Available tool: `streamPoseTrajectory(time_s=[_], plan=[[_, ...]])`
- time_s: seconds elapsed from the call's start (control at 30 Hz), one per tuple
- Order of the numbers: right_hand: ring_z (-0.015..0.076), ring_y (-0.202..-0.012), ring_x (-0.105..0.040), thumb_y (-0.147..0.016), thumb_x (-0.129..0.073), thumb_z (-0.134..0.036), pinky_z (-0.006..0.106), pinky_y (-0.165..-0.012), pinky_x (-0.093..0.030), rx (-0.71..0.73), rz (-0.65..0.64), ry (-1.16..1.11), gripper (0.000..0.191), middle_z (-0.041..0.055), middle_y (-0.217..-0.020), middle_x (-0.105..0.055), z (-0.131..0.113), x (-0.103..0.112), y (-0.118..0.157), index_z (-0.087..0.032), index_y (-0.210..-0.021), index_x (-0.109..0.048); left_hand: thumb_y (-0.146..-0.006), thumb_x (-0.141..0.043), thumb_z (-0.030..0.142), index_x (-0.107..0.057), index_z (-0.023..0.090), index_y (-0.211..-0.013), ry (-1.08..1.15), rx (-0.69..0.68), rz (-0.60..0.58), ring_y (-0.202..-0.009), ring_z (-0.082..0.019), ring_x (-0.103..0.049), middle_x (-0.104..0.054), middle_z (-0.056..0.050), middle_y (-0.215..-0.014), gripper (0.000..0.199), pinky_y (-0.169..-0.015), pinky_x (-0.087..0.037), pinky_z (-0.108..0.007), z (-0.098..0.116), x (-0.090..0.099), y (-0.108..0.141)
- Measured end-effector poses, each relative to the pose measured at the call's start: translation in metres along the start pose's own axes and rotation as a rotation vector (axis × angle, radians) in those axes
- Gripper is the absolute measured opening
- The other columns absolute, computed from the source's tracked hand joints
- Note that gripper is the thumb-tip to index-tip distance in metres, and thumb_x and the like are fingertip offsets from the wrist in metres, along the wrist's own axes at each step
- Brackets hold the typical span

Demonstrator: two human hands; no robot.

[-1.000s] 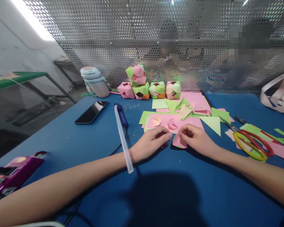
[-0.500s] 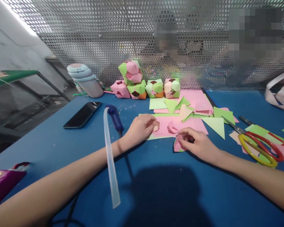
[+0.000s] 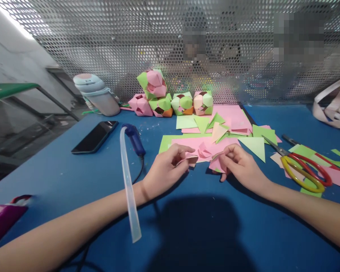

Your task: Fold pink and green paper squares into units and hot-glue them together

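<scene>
Left hand (image 3: pixel 164 168): is pinching a folded peach-pink paper piece (image 3: pixel 192 159). Right hand (image 3: pixel 242 165), apart: is pinching a folded pink paper piece (image 3: pixel 216 164). Both are being held over a blue tabletop (image 3: pixel 96 173); a grey perforated metal screen (image 3: pixel 147 49) is standing behind.

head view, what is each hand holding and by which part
The left hand pinches a small folded peach-pink paper piece by its left end; the right hand grips a folded pink-and-green paper piece by its right side.

forearms (image 3: pixel 73 223): bare, slender | wrists (image 3: pixel 268 187): bare | hands (image 3: pixel 163 170) (image 3: pixel 245 166): bare, slim-fingered
</scene>
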State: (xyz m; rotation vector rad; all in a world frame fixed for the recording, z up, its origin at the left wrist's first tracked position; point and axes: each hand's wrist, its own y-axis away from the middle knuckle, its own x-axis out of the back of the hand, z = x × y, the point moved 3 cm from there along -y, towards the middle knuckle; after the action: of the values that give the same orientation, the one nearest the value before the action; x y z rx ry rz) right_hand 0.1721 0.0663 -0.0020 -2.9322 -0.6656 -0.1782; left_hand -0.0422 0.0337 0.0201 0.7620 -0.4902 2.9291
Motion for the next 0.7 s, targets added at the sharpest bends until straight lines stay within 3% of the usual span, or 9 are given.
streamPoseTrajectory(time_s=[0.1, 0.2, 0.3, 0.4, 0.5, 0.63, 0.7], plan=[[0.0094, -0.053, -0.06, -0.09, -0.054, -0.032, 0.027, -0.055, -0.056, 0.023, 0.021, 0.002, 0.015, -0.0038, -0.073, -0.057, 0.0, 0.0, -0.001, -0.021, -0.088, -0.045, -0.081, -0.054, 0.015, -0.053, 0.018, -0.087, -0.026, 0.0, 0.0, -0.078, -0.014, -0.065, -0.065, -0.007, -0.107, 0.007, -0.068, -0.051, -0.027, 0.001, -0.003, 0.002], [0.0101, -0.066, -0.063, -0.089, -0.056, -0.028, 0.03, -0.065, -0.057, 0.112, 0.052, 0.079, 0.013, 0.0034, -0.104, -0.062, 0.0, 0.004, 0.0, -0.02, -0.085, -0.046, -0.077, -0.054, 0.009, -0.046, 0.018, -0.076, -0.109, -0.045, -0.001, -0.094, -0.016, -0.061, -0.062, -0.005, -0.111, 0.013, -0.078, -0.048, -0.028, 0.003, -0.004, 0.005], [0.0164, -0.095, -0.063, -0.086, -0.056, -0.019, 0.034, -0.082, -0.053, 0.347, 0.04, 0.35, 0.007, 0.0057, -0.116, -0.06, -0.005, 0.007, 0.004, -0.02, -0.084, -0.05, -0.077, -0.053, 0.005, -0.045, 0.018, -0.075, -0.224, -0.159, -0.042, -0.1, -0.016, -0.058, -0.06, -0.006, -0.11, 0.015, -0.085, -0.045, -0.029, 0.004, -0.005, 0.01], [0.0204, -0.113, -0.055, -0.082, -0.055, -0.01, 0.037, -0.093, -0.047, 0.563, -0.127, 0.586, 0.011, 0.0079, -0.122, -0.057, -0.009, 0.008, 0.009, -0.02, -0.084, -0.051, -0.079, -0.054, 0.007, -0.045, 0.018, -0.077, -0.319, -0.271, -0.143, -0.102, -0.016, -0.057, -0.057, -0.009, -0.111, 0.014, -0.085, -0.046, -0.028, 0.003, -0.008, 0.015], [0.022, -0.115, -0.054, -0.078, -0.055, -0.009, 0.038, -0.093, -0.047, 0.588, -0.217, 0.647, 0.015, 0.011, -0.124, -0.055, -0.011, 0.011, 0.012, -0.02, -0.085, -0.048, -0.078, -0.06, 0.013, -0.046, 0.017, -0.082, -0.355, -0.3, -0.245, -0.105, -0.018, -0.056, -0.055, -0.012, -0.114, 0.015, -0.085, -0.048, -0.028, 0.0, -0.011, 0.019], [0.0218, -0.11, -0.057, -0.079, -0.057, -0.015, 0.038, -0.091, -0.048, 0.571, -0.134, 0.634, 0.014, 0.0103, -0.117, -0.059, -0.012, 0.017, 0.012, -0.02, -0.088, -0.048, -0.079, -0.062, 0.018, -0.048, 0.015, -0.094, -0.374, -0.284, -0.282, -0.103, -0.018, -0.057, -0.055, -0.013, -0.116, 0.021, -0.082, -0.05, -0.028, -0.001, -0.013, 0.02], [0.0216, -0.104, -0.059, -0.081, -0.059, -0.022, 0.038, -0.089, -0.049, 0.533, -0.096, 0.676, 0.018, 0.0093, -0.113, -0.061, -0.01, 0.019, 0.011, -0.02, -0.096, -0.05, -0.08, -0.063, 0.02, -0.049, 0.014, -0.105, -0.416, -0.292, -0.267, -0.107, -0.02, -0.056, -0.056, -0.013, -0.117, 0.029, -0.087, -0.049, -0.031, 0.0, -0.012, 0.02]])
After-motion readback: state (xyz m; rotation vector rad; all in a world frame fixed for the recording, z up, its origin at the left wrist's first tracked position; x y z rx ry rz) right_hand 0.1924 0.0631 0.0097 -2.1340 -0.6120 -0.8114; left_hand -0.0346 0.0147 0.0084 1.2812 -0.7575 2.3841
